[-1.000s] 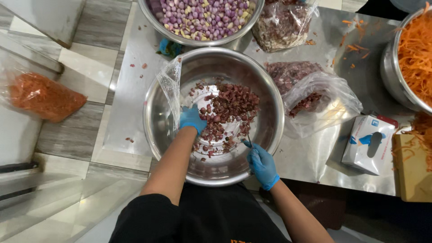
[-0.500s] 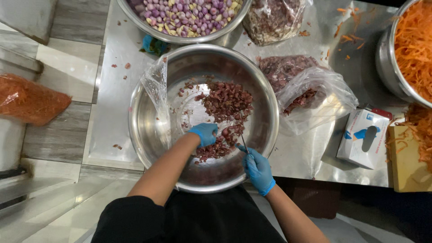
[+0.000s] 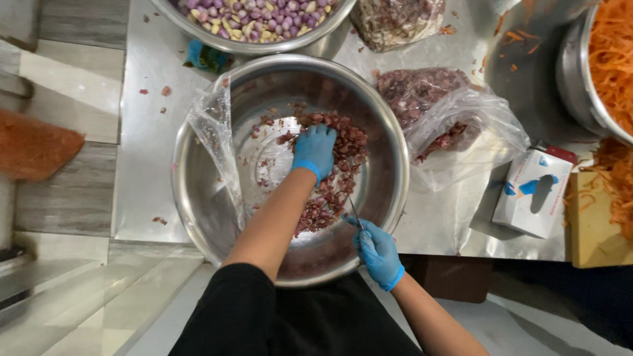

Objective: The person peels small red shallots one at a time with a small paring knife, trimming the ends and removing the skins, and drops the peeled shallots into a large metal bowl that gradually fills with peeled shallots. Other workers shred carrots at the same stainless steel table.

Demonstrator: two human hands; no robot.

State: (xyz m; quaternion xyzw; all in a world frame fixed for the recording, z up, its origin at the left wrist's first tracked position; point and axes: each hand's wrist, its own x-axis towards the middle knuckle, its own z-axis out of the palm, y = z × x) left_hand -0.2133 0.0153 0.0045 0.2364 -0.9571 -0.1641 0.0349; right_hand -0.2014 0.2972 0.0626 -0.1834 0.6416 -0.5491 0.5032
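Left hand (image 3: 314, 150) farther forward, atop peels (image 3: 339, 168)

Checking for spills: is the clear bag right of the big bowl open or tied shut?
Open: the clear bag has its mouth spread wide, the reddish peels inside exposed.

Looks like a commercial kitchen prep station: a steel worktop (image 3: 142, 165) carries a big round steel bowl (image 3: 198, 217), with a metal pot of shredded orange carrot (image 3: 610, 59) to the bowl's right.
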